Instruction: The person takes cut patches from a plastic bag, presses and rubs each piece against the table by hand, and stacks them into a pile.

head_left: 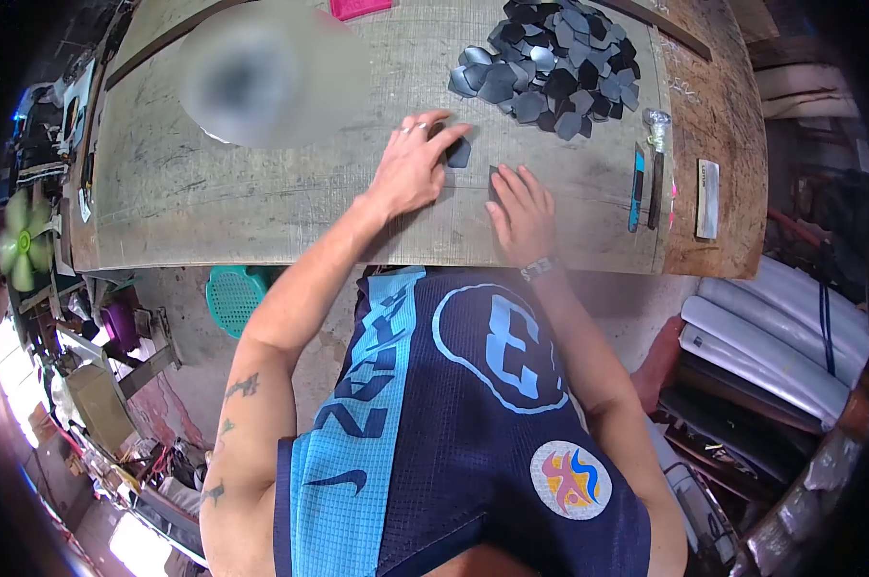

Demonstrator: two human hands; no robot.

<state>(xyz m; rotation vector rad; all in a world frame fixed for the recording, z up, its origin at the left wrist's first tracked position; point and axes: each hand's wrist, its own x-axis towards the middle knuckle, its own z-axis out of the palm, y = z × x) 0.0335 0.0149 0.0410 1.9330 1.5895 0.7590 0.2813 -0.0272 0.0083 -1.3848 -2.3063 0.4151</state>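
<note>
My left hand [413, 165], with rings on it, rests on the worn work table [309, 197], its fingers spread. Beside its fingertips lies a small dark cut piece [459, 153]. My right hand [524, 212] lies palm down to the right, fingers apart, over the edge of another dark piece [494, 174] that is mostly hidden beneath the fingers. Farther back on the table is a heap of black and grey cut pieces [559, 67].
To the right lie a teal cutter [636, 189], a dark-handled tool [656, 173] and a pale block [707, 200]. A pink object [359, 8] sits at the back. A blurred patch covers the back left. Below the table edge is a green basket [234, 300].
</note>
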